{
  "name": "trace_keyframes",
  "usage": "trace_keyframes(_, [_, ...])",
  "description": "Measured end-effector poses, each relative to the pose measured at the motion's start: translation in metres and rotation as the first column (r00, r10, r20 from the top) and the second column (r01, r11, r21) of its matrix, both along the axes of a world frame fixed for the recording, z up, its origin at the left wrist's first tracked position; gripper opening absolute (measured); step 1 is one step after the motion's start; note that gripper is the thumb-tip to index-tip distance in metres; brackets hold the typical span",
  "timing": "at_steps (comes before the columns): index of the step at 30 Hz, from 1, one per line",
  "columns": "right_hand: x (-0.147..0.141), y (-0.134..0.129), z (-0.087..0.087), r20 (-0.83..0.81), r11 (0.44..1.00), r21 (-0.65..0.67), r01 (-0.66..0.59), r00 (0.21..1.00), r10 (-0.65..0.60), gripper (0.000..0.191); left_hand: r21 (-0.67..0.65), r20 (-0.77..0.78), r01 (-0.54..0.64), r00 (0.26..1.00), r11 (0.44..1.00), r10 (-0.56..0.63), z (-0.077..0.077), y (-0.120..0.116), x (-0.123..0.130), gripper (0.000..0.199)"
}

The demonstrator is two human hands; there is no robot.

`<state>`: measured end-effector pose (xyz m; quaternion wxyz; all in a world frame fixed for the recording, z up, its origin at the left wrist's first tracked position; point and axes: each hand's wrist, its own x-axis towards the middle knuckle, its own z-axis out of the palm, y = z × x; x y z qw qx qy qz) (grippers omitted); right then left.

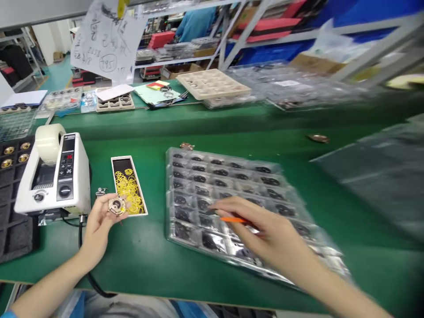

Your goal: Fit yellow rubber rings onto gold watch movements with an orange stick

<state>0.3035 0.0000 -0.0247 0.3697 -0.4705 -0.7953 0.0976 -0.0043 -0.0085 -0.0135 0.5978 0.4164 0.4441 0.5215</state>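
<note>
Two bare hands, both busy. Your left hand (pixel 96 221) pinches a round metal part (pixel 116 206) between thumb and fingers, held up at the near end of a narrow box (pixel 119 165) with yellow rings (pixel 127 189) heaped inside. Your right hand (pixel 268 227) has its fingers closed around an orange tool (pixel 233 219), over the clear tray (pixel 169 212); the tool's dark tip is blurred, so can't tell whether it touches anything. Dark pieces (pixel 220 172) sit in the tray's compartments. Tray lies slanted on the green table (pixel 149 260), box to its left, well apart from it. Left of the box: white tape dispenser (pixel 82 159) with a tape roll (pixel 49 141) on top, then a black tray (pixel 15 243) holding gold parts (pixel 24 158). Small metal piece (pixel 100 192) between dispenser and box. Another small part (pixel 187 146) lies just behind the clear tray; a brownish one (pixel 318 138) sits farther right.
</note>
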Motion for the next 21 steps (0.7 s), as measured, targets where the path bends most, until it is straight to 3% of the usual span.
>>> trace_keyframes(1, [-0.019, 0.002, 0.007, -0.080, 0.997, -0.021, -0.074, 0.994, 0.072, 0.012, 0.012, 0.007, 0.020, 1.000, 1.000, -0.020, -0.001, 0.000, 0.001, 0.032])
trace_keyframes(4, [-0.078, 0.008, 0.024, -0.317, 0.993, -0.057, -0.105, 0.945, 0.082, 0.013, 0.036, 0.000, 0.053, 0.999, 0.998, -0.053, -0.004, -0.001, 0.003, 0.041])
trace_keyframes(8, [-0.130, 0.018, 0.028, -0.488, 0.958, -0.207, -0.198, 0.870, 0.075, 0.014, 0.031, -0.039, 0.097, 0.995, 0.995, -0.096, -0.006, -0.003, 0.005, 0.052])
trace_keyframes(14, [-0.148, 0.022, 0.020, -0.590, 0.918, -0.303, -0.255, 0.807, 0.029, 0.016, 0.052, -0.067, 0.134, 0.989, 0.990, -0.130, -0.005, -0.005, 0.005, 0.050])
trace_keyframes(21, [-0.154, 0.016, 0.011, -0.602, 0.949, -0.240, -0.204, 0.799, 0.020, 0.012, 0.116, -0.087, 0.164, 0.984, 0.980, -0.154, -0.011, -0.005, 0.004, 0.042])
